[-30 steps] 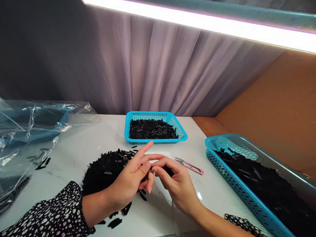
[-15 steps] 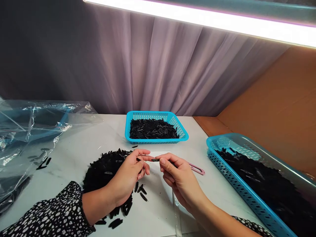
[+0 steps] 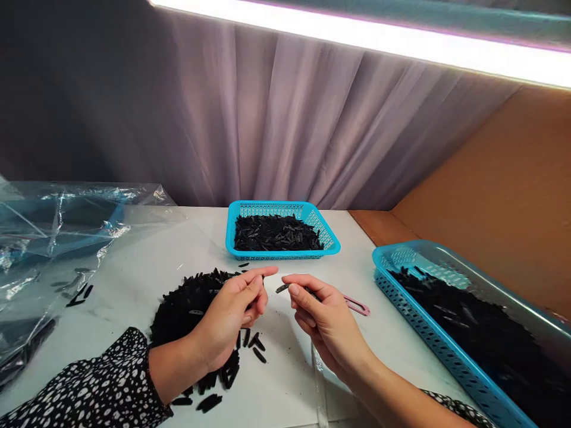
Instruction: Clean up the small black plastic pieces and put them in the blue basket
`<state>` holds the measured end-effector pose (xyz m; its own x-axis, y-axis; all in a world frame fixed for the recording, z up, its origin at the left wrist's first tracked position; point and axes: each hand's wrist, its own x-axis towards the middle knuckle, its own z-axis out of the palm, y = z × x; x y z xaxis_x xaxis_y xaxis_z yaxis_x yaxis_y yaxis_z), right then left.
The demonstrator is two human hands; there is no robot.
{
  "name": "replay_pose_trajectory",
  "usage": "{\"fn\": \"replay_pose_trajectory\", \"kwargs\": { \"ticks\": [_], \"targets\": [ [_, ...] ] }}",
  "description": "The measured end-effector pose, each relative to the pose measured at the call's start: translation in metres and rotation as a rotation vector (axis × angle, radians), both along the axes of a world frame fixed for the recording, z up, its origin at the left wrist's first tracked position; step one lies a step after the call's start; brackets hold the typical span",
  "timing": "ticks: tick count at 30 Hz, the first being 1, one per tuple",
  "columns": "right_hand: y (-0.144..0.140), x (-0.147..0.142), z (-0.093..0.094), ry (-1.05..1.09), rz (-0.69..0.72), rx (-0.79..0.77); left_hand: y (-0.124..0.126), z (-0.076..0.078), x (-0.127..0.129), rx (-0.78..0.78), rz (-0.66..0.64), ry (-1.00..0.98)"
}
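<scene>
My right hand (image 3: 319, 306) pinches a small, slim black piece (image 3: 282, 288) between thumb and forefinger, its tip pointing toward my other hand. Opposite it, my left hand (image 3: 243, 300) has the forefinger stretched out and the other fingers curled in. A dark bit shows at those curled fingers; most of what they hold is hidden. The two hands are close but apart. Beneath and beyond my left wrist spreads a heap of similar black pieces (image 3: 178, 315), with several loose ones (image 3: 257, 342) beside it on the white table.
A blue basket (image 3: 285, 255) of black pieces stands at the back. Another, longer blue basket (image 3: 428, 339) of dark pieces, under clear plastic, is at right. Behind my right hand lies a pink slotted tool (image 3: 359, 306). Clear plastic sheeting (image 3: 57, 238) covers the left side.
The left fingers have curled in and the forefinger has straightened, drawing away from the black piece. In my right hand that piece now tilts, its tip lower.
</scene>
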<state>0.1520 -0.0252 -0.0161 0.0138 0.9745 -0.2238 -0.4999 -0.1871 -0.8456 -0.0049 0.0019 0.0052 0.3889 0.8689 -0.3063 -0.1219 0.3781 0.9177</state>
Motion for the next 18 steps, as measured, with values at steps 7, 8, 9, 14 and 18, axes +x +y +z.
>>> {"fn": "replay_pose_trajectory", "kwargs": {
  "ticks": [7,8,9,14,18],
  "targets": [
    [-0.0003,0.0024,0.0002,0.031,0.02,-0.006,-0.0037,0.0048,0.0002,0.062,-0.035,-0.045],
    [-0.0005,0.0024,0.0002,0.033,0.021,-0.006,-0.0041,0.0046,0.0003,0.087,-0.043,-0.039],
    [-0.0006,0.0024,0.0003,0.034,0.022,-0.005,-0.0043,0.0044,0.0004,0.108,-0.049,-0.031],
    [-0.0009,0.0017,0.0006,0.032,0.033,0.002,-0.0049,0.0052,0.0011,0.121,-0.075,-0.012],
    [-0.0003,0.0006,0.0024,0.082,0.04,0.02,-0.0054,0.0042,0.0017,0.13,-0.087,-0.022]
  ]
}}
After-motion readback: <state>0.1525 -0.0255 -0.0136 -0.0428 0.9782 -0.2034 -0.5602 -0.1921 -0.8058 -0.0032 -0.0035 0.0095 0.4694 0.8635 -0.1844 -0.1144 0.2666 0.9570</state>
